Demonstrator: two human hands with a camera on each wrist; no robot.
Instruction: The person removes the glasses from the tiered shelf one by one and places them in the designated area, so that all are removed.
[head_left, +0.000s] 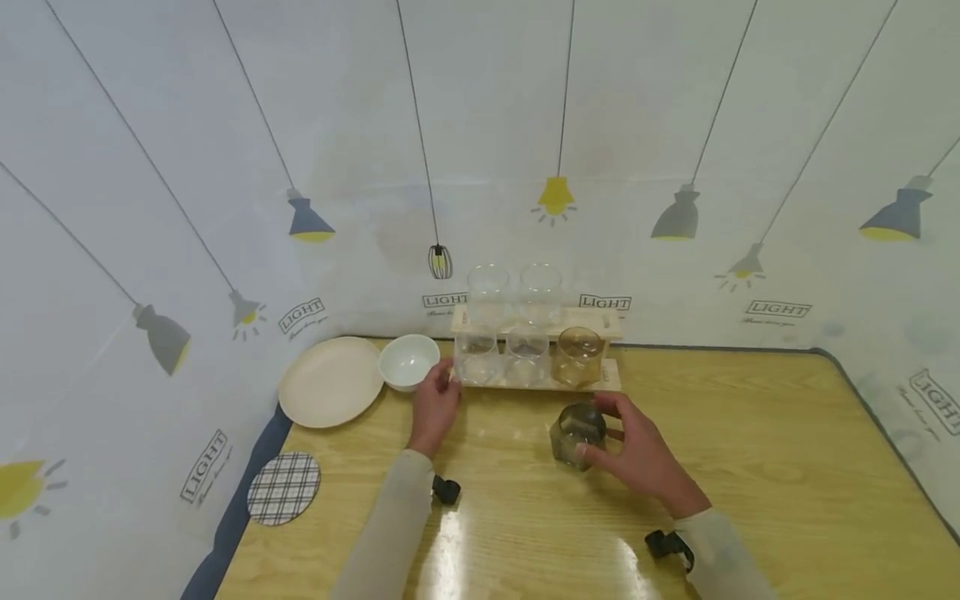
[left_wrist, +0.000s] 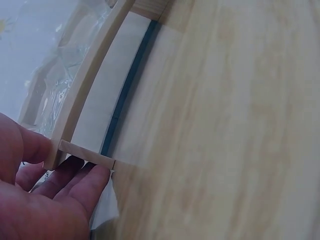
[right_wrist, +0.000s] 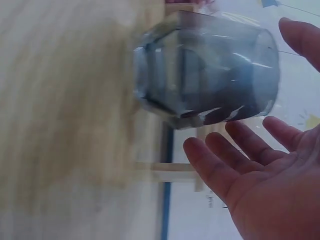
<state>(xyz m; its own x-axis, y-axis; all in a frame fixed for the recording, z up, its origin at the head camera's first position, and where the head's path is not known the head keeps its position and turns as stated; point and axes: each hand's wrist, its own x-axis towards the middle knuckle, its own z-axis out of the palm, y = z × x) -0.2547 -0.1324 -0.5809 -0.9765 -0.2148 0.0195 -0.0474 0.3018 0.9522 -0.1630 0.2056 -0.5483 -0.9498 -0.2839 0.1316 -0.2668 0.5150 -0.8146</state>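
A grey-tinted faceted glass (head_left: 576,442) is in my right hand (head_left: 637,454), in front of the rack. Thumb and fingers stand on opposite sides of the glass near its rim. In the right wrist view some fingertips show dimly through the glass (right_wrist: 210,70). My left hand (head_left: 437,410) grips the left end of a two-tier wooden rack (head_left: 611,375). In the left wrist view the thumb lies against the rack's wooden end (left_wrist: 85,152), the fingers beneath it. An amber glass (head_left: 578,358) and two clear glasses (head_left: 527,358) stand on the lower tier, two more clear glasses (head_left: 540,296) on the upper.
Left of the rack are a pale bowl (head_left: 408,362) and a cream plate (head_left: 330,383). A round checked coaster (head_left: 283,489) lies near the left edge of the wooden table (head_left: 750,467). A lamp-printed sheet (head_left: 480,125) rises behind the table.
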